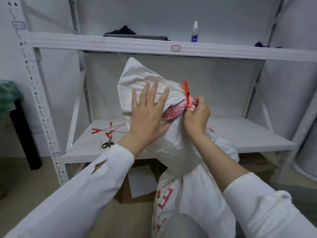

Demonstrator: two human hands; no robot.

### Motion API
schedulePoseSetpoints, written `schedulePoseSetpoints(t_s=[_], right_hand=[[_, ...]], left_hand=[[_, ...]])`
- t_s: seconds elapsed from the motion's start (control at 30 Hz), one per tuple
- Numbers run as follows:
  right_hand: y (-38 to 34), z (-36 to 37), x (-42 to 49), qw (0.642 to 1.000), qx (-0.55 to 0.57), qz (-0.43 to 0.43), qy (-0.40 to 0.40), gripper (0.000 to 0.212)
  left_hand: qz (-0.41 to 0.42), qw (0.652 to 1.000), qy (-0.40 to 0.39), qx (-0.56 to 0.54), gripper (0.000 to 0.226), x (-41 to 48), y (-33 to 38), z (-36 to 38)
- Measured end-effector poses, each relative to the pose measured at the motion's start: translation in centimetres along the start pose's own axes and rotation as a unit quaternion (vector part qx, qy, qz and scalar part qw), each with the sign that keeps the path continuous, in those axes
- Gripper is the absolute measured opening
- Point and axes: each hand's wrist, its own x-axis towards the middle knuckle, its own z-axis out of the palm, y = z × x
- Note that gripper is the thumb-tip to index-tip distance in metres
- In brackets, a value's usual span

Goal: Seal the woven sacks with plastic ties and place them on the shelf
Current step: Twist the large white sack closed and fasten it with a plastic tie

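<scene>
Head view, and straight to the woven sack (173, 141): white, crinkled, held up in front of the shelf's lower board (243, 134), neck bunched tight and turned to the right, loose mouth flaring up and left above it. Wrapped round that neck, an orange plastic tie (187, 93), flat tab sticking up, red print of the fabric squeezed into folds just beneath. Left hand (147, 114) flat on the sack just left of the tie, fingers straight and fanned wide, thumb against the fabric below, gripping nothing. Right hand (196, 115) on the other side of the neck, fingers curled in tight, fingertips pinching the tie right where it circles the bunched fabric. Both sleeves white. Lower down, toward the camera, more white woven fabric with red lettering (171, 196); cannot tell whether the same sack or a second one. Out on the lower board, to the left, a scatter of spare ties (106, 130), and just in front of them black-handled scissors (108, 143). Under the board, on the floor, a cardboard box (125, 196). Up top, on the upper board (120, 43), a dark cloth (126, 30) and, well to its right, a small spray bottle (194, 32) standing upright.
</scene>
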Motion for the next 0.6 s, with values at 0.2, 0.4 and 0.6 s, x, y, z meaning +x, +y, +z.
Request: schedulePoseSetpoints(t_s=[0.2,0.4,0.6], right_hand=[[6.2,-4.4,8.3,0.994,-0.038,0.022,0.099,0.011],[12.1,-7.1,14.5,0.983,-0.04,0.056,0.168,0.018],[16.1,-9.6,22.1,0.982,-0.047,-0.016,0.18,0.018]], left_hand=[[0.059,0.995,-0.068,-0.028,0.117,5.9,8.2,5.0],[0.078,0.993,-0.077,-0.035,0.122,11.1,15.4,10.4],[0.068,0.995,-0.043,-0.063,0.119,16.2,20.3,16.0]])
